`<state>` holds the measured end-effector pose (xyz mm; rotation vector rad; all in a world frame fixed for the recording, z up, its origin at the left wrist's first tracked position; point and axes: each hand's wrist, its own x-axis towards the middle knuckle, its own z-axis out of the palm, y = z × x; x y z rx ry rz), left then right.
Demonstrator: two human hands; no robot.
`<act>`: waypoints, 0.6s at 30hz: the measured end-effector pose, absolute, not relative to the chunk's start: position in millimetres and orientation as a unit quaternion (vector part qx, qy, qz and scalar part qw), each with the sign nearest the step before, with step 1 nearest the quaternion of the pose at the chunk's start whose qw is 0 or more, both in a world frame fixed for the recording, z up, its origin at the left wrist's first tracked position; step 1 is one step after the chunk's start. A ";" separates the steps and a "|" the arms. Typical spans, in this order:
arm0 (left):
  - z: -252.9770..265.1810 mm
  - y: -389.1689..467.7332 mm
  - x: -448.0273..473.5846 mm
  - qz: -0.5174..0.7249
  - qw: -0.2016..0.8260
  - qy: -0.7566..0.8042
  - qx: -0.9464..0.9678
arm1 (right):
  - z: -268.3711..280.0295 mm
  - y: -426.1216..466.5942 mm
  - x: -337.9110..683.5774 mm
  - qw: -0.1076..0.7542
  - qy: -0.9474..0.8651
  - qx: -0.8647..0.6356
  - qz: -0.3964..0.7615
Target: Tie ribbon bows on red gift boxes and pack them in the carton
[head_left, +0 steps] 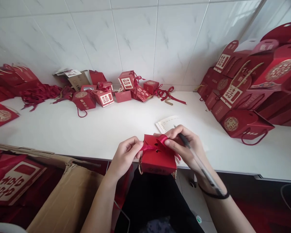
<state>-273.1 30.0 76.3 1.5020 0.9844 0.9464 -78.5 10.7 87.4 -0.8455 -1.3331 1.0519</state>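
Note:
A small red gift box (157, 161) sits at the counter's near edge, above my lap, with twisted cord at its sides. Red ribbon (149, 147) runs through the dark slots in its top. Between thumb and fingers, my left hand (129, 152) pinches the ribbon's left end. My right hand (184, 142) is closed on the ribbon's loop at the right of the box top. A pen (199, 161) is also tucked in that hand, lying back along the wrist. Behind the box lies a white paper pad (168, 123), partly hidden by my right hand.
On the white counter (126, 124), several small red boxes (104, 97) stand along the tiled wall. A ribbon heap (40, 94) lies at left. Stacked red boxes (247, 87) fill the right side. An open cardboard carton (65, 194) with red bags stands at lower left.

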 end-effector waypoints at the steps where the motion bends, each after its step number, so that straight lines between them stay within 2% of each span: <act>1: 82.3 30.1 -273.3 0.388 0.507 0.420 0.645 | 86.3 12.6 -83.7 0.586 -0.568 -0.373 0.441; 7: 112.6 30.4 -275.3 0.322 0.367 0.445 0.751 | 81.1 13.4 -103.8 0.606 -0.589 -0.419 0.333; 18: 152.1 29.6 -272.5 0.237 0.207 0.415 0.854 | 77.2 17.2 -105.0 0.578 -0.633 -0.402 0.322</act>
